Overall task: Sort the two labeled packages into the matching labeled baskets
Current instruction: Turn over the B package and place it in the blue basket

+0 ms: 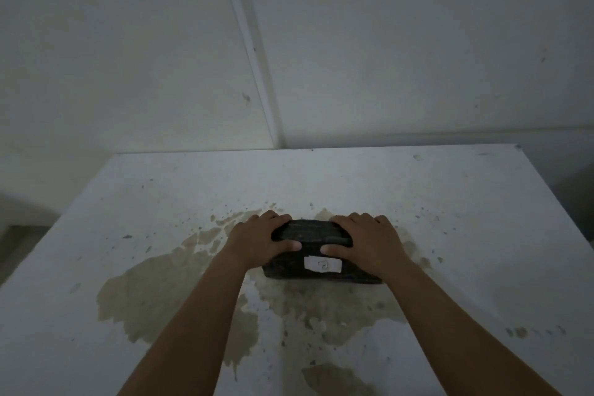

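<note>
A black wrapped package (pixel 310 231) rests on the white table (pixel 450 219) near its middle, with a second black package (pixel 289 270) apparently under it. A white paper label (pixel 322 264) with a handwritten letter faces me on the lower front side. My left hand (pixel 257 241) grips the left end of the upper package, thumb on its front. Over the right end, my right hand (pixel 369 244) is wrapped the same way. No baskets are in view.
The tabletop carries large brownish stains (pixel 154 292) and small specks around the packages. White walls (pixel 418 58) rise close behind the table's far edge, meeting at a corner (pixel 257 74). Dark floor shows at the left (pixel 19 235).
</note>
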